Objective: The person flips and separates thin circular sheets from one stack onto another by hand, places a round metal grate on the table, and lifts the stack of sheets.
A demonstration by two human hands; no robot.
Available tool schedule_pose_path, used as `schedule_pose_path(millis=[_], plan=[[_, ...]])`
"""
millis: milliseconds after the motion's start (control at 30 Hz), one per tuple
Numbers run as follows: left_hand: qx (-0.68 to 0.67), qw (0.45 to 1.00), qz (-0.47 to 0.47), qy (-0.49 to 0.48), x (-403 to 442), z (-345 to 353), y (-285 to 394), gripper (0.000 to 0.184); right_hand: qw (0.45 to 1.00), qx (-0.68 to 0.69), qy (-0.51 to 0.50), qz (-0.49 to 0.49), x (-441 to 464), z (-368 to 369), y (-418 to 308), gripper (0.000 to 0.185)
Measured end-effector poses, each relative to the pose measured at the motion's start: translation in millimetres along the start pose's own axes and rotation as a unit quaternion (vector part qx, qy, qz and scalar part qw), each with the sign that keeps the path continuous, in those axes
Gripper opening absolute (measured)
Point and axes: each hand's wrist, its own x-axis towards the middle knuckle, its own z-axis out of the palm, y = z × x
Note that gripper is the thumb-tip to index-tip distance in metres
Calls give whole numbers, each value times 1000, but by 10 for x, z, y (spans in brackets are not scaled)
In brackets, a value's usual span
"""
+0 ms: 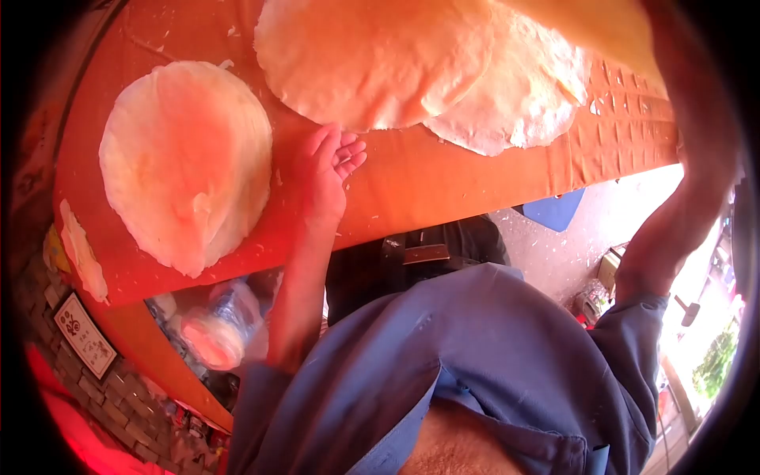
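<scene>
My left hand [335, 162] is palm up over the orange table [443, 182], its fingers loosely curled and apart with nothing visible in them. Its fingertips are at the lower edge of a large round flat sheet [372, 63], which looks like dough; whether they touch it is unclear. That sheet partly overlaps another pale sheet [514, 103] on its right. To the left of my hand lies a separate round sheet [186, 166], with a small fold near its lower edge. My right arm reaches up beside a blurred yellowish sheet [602, 28]; my right hand is out of sight.
A narrow pale strip [83, 249] lies at the table's left end. Below are a plastic-wrapped bundle [222, 328] and a framed sign [85, 336]. A dark bag-like object [419, 249] is under the front edge, and a blue object [554, 209] is beyond it.
</scene>
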Motion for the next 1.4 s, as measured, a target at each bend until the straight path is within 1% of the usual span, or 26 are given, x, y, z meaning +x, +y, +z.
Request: schedule_pose_path(millis=[33,133,167,200,233,267,300,367,400,433,467,533,600,633,700,733,800,833,900,933,1000,1100,1133,1233,1367,1400], plan=[[1,1000,-7,20,2,-37,-11,31,997,-30,59,-44,83,-127,-172,15],[-50,997,5,52,-9,33,-20,29,981,-151,-119,38,-54,-235,-165,22],[-80,996,1,33,9,18,-31,29,989,-59,-111,-75,-107,85,-211,20],[-109,994,-2,13,43,3,-43,30,971,-75,-227,-28,-213,361,-136,17],[-136,991,-5,-9,59,-9,-48,31,957,-82,-273,-52,-346,656,-24,14],[-110,994,10,6,57,-14,-33,33,950,-32,-310,-18,-461,793,57,15],[-84,996,25,23,51,-20,-7,35,939,-61,-336,-31,-519,920,170,12],[-31,995,61,70,60,-64,25,38,935,-132,-327,-52,-421,861,323,11],[-1,992,78,100,44,-121,28,39,959,108,-256,50,-388,779,683,14],[29,987,92,129,24,-180,27,40,957,187,-204,85,-297,684,797,15],[14,989,86,122,52,-234,28,39,946,266,-147,112,-208,588,910,17],[2,994,66,85,91,-183,110,36,987,118,-105,28,76,201,469,20],[-24,996,45,69,123,-189,148,32,996,-34,-57,-60,223,-69,-111,26],[-44,996,34,71,164,-218,134,30,962,-142,-201,117,194,-24,-445,32],[-66,996,33,55,222,-234,131,25,977,-82,-177,-83,-115,597,-181,23],[-68,996,40,40,235,-239,121,23,968,-55,-230,-84,-236,879,-99,16],[-76,997,29,16,225,-200,155,16,954,-14,-298,-24,-513,1235,50,11],[-59,997,37,16,232,-175,150,16,957,22,-288,-4,-596,1274,47,9],[-27,998,55,20,265,-157,141,16,962,23,-272,-22,-615,1247,81,17],[-24,999,39,1,297,-198,111,18,963,11,-265,-39,-535,1195,32,17],[-61,995,61,-56,312,-212,70,22,964,-22,-260,-50,-350,1138,-109,17],[-152,979,69,-120,263,-97,163,26,972,89,-213,-46,-553,1348,-291,11],[-189,970,68,-136,254,-66,202,27,970,83,-224,-53,-650,1413,-274,12],[-163,972,85,-145,332,-85,142,37,966,114,-232,-16,-638,1411,-272,12],[-191,963,94,-165,428,-41,123,39,966,92,-243,-2,-452,1398,-418,9],[-196,963,104,-153,429,6,164,37,967,103,-231,-24,-507,1438,-404,10]])
